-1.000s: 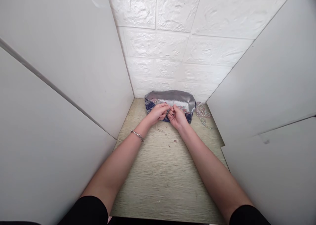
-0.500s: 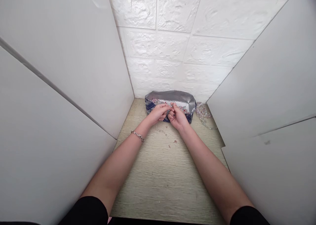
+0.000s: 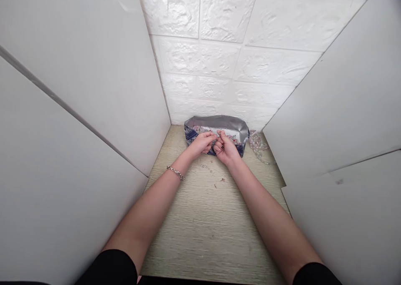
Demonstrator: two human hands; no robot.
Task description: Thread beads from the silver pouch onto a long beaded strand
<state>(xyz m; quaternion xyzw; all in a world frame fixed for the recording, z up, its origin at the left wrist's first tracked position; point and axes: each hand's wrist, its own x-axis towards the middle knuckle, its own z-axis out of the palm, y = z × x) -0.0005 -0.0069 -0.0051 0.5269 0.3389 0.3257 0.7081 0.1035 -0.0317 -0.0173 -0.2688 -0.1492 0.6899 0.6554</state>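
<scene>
Silver-lined navy fabric pouch (image 3: pixel 216 122): light, soft, best held by its rim; left hand (image 3: pixel 202 143) and right hand (image 3: pixel 226 148) at its front, fingers (image 3: pixel 219 134) together, any held item too small to tell.

That pouch (image 3: pixel 216 124) pairs a silver-grey lining with navy fabric in a pinkish floral print. Just right of it lies a string of pale pink and green beads (image 3: pixel 258 147). Behind it rises a white brick-patterned wall (image 3: pixel 225 59); in front spreads a pale beige wood-grain tabletop (image 3: pixel 213 235).
</scene>
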